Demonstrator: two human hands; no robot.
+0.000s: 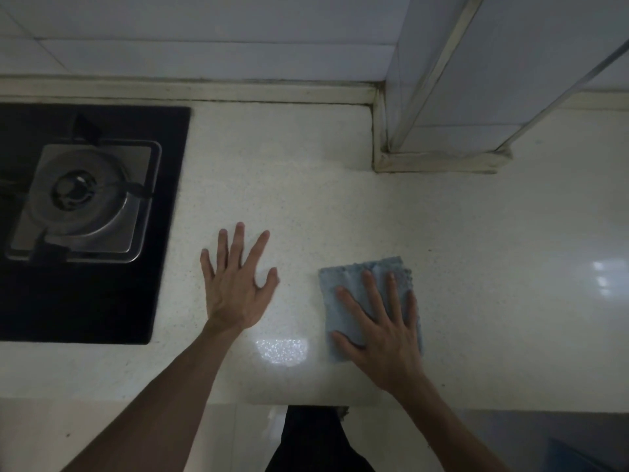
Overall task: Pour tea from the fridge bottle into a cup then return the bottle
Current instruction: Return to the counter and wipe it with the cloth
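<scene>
Blue-grey cloth (340, 275) lies flat on a pale speckled countertop (289, 185), pinned beneath our right hand (381, 328), whose fingers are spread straight across the fabric and press it down rather than clutch it. Our left hand (238, 291) rests palm-down on the bare stone just left of the cloth, fingers fanned and relaxed, holding nothing. A bright patch of reflected light (282, 350) sits on the counter between the two wrists, near the front edge.

At the far left, a black glass hob (163, 233) is set into the counter, with a single steel burner (78, 195) and its dark pan supports. The left hand is near the hob's right edge but apart from it. White wall tiles (204, 46) run along the far side, and a tiled column (459, 80) juts onto the counter at the far right. Below the counter's near edge we see dark trousers (306, 437). Where the tea bottle and the cup stand, we cannot tell from this view.
</scene>
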